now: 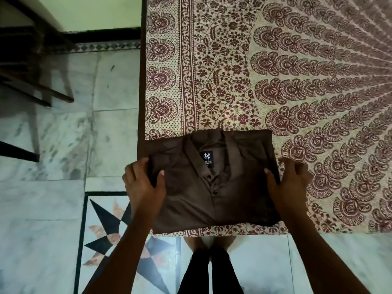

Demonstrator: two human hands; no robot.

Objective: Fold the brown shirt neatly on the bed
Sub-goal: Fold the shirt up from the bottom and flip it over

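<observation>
The collar label's (207, 159) lettering is too blurred to read on the folded brown shirt (212, 200), which lies at the 6 o'clock edge of the print-covered bed (297, 81), marble floor (53, 149) at 9 o'clock, while my left hand (144, 184) and right hand (290, 181) grip its 9 and 3 o'clock edges, thumbs on top.

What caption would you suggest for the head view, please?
Left hand and right hand hold the folded brown shirt on the bed.
</observation>
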